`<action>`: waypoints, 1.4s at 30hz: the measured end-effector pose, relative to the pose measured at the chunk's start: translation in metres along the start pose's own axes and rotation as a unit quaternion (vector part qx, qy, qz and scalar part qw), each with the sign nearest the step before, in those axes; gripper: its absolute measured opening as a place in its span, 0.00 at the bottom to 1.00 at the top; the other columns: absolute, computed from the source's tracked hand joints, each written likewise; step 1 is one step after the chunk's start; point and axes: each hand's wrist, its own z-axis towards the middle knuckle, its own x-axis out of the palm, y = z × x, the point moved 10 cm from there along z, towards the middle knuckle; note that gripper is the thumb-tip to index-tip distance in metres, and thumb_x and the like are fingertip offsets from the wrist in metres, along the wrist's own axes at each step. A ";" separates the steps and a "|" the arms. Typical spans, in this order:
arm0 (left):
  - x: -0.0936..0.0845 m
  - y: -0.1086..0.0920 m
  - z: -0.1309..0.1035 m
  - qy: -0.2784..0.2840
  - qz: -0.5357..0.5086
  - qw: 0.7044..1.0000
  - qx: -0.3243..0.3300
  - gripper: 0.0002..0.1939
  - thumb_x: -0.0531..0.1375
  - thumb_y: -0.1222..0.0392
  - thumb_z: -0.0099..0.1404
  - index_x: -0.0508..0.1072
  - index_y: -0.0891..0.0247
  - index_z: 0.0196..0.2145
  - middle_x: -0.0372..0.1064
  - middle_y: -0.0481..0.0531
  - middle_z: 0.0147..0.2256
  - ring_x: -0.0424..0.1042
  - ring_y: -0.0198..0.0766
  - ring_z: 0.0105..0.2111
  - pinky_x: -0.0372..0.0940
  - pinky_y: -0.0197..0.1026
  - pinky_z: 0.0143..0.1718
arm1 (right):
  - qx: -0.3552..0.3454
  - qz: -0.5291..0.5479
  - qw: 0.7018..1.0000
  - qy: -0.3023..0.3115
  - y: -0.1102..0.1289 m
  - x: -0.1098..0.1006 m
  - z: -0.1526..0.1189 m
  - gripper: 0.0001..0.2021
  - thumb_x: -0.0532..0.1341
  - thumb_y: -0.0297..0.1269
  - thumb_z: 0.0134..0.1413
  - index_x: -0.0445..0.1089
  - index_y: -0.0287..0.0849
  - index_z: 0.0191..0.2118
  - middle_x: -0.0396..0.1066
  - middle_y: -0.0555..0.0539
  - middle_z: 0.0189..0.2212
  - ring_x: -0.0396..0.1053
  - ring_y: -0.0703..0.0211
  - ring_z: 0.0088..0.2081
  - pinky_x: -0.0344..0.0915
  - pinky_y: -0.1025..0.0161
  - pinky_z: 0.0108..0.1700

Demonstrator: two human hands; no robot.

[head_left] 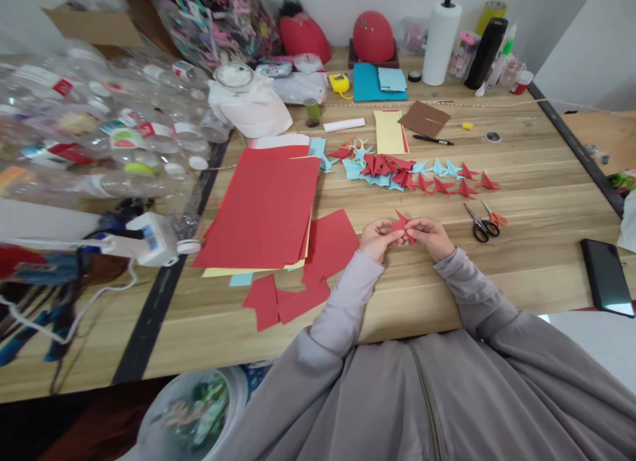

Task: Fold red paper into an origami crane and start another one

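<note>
Between my two hands, above the table near its front edge, is a small folded red paper piece (401,224) with pointed tips. My left hand (378,238) pinches its left side, and my right hand (431,237) pinches its right side. Thumbs meet close together at its middle. Just beyond my hands, folded red paper shapes (441,185) and light blue ones (438,167) lie in a row and a pile. Left of my hands rest a stack of red sheets (263,203) and cut red pieces (303,301).
Black-handled scissors (481,229) and orange-handled scissors (497,216) lie right of my hands. A phone (607,275) sits at the right edge. Plastic bottles (149,133) crowd the left. Along the back stand a white roll (441,44) and a black bottle (485,53).
</note>
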 end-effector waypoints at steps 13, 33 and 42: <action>-0.009 0.000 0.006 -0.022 0.055 0.998 0.037 0.28 0.75 0.56 0.32 0.66 0.66 0.29 0.70 0.46 0.18 0.68 0.32 0.15 0.63 0.34 0.18 | -0.027 -0.045 0.999 -0.009 0.002 -0.001 -0.001 0.18 0.74 0.43 0.36 0.72 0.41 0.32 0.75 0.51 0.23 0.73 0.62 0.25 0.70 0.63 0.32; 0.000 -0.001 0.003 0.005 0.043 0.999 0.030 0.28 0.75 0.55 0.31 0.68 0.66 0.28 0.71 0.46 0.19 0.71 0.33 0.17 0.67 0.35 0.22 | -0.021 -0.039 0.999 -0.016 0.001 -0.003 -0.002 0.18 0.75 0.42 0.33 0.74 0.40 0.32 0.75 0.51 0.22 0.73 0.62 0.25 0.71 0.63 0.31; 0.005 0.001 0.000 0.038 0.011 0.999 -0.012 0.28 0.76 0.58 0.30 0.70 0.67 0.29 0.70 0.45 0.18 0.71 0.33 0.16 0.69 0.34 0.21 | -0.008 -0.017 1.000 0.002 0.004 0.002 -0.003 0.17 0.75 0.42 0.33 0.75 0.40 0.31 0.76 0.51 0.22 0.72 0.63 0.23 0.70 0.65 0.29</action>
